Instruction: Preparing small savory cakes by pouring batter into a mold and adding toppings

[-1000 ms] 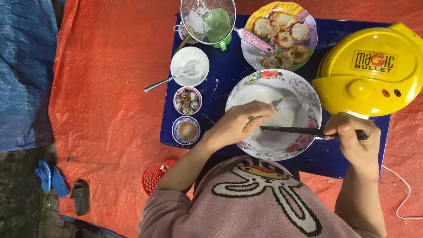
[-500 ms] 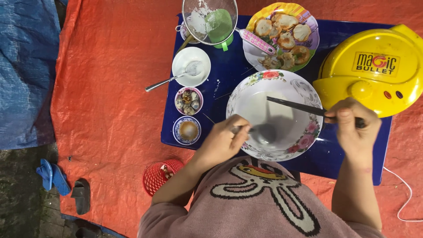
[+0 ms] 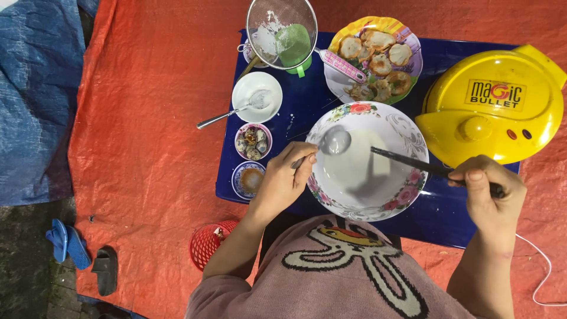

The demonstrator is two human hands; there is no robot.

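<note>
At frame centre the left hand (image 3: 282, 180) gripped a ladle (image 3: 335, 142) over the floral bowl (image 3: 407, 127) while the right hand (image 3: 491, 190) clutched chopsticks (image 3: 407, 162), angled in for stirring.

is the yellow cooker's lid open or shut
Shut. The yellow cooker shows its domed lid flat over the body, with no gap and nothing of the inside in view.

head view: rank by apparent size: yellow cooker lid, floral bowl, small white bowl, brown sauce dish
1. yellow cooker lid
2. floral bowl, close behind the lid
3. small white bowl
4. brown sauce dish
</note>
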